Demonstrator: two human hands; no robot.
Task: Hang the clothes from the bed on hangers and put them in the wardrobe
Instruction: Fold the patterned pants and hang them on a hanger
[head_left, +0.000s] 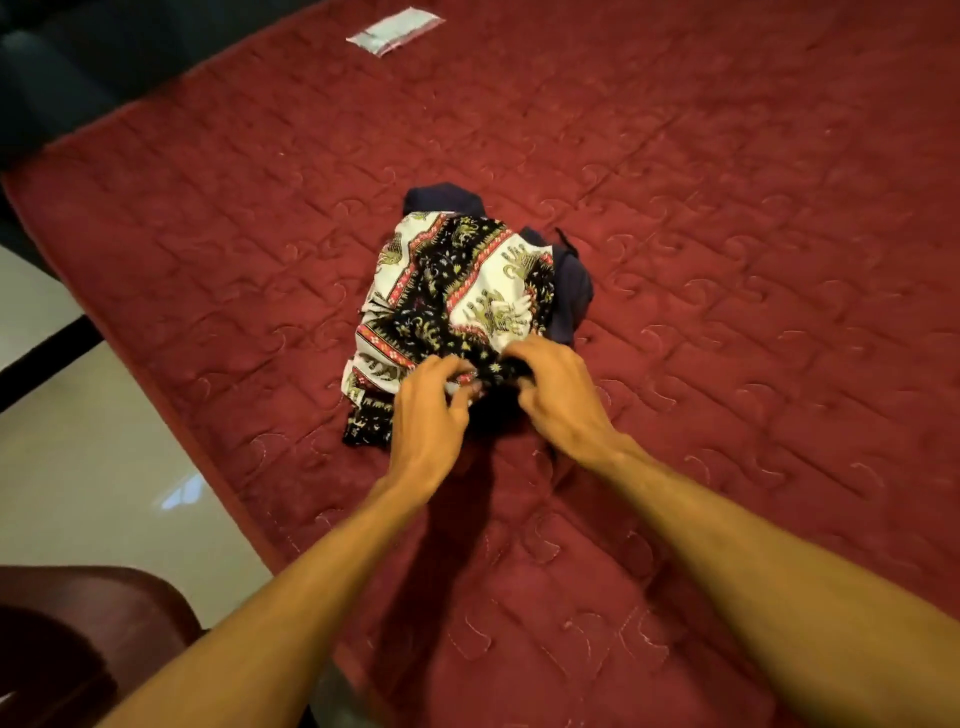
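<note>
Two-handed hold on the near edge of a patterned garment (457, 291): left hand (431, 400) with fingers curled, pinching a fold; right hand (561, 395) just beside it, fingers hooked down into the cloth. Narrow grips, both closed on fabric. Right fingertips buried in the folds; left ones smeared by blur and hard to count. Shadowed gap between the two hands too dark to read.

Crumpled into a heap, so no telling collar from hem, or what kind of garment. Lying on the red quilted bedcover (727, 260) and stretching away from the grip, long axis running from the hands toward the far side, leaning slightly right. White panels with elephant-like figures and black bands crossing it diagonally.

Beyond and right of the grip, poking out from under the print, a dark navy garment (569, 296), mostly covered. Far beyond the grip, near the top edge, a white packet (395, 30), markings illegible. Left of the grip, past the bed's edge, pale floor (78, 441); nearer and left, a dark red chair (78, 623), cut off by the frame.
</note>
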